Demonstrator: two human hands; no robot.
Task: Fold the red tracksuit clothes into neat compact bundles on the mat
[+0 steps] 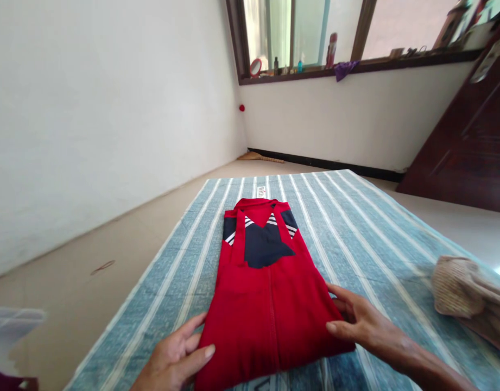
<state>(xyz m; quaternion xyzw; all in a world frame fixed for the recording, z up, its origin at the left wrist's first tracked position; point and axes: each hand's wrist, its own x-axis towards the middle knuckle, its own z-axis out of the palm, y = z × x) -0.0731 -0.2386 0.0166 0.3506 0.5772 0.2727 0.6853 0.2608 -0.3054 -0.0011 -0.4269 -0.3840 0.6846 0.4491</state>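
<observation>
Jacket (pixel 270 304), red with navy and white-striped panels, is lying folded on the striped cover (pixel 347 228), stretching from the cover's near end toward its far edge, and I am lightly grasping its two sides, my left grip (pixel 174 353) and right grip (pixel 361 320) each resting a thumb on top while the fingers are tucking in at the edge. A beige knitted item (pixel 461 288) is sitting on the cover's right side, and a dark red door (pixel 465 141) is standing beyond the cover's far right corner.
</observation>
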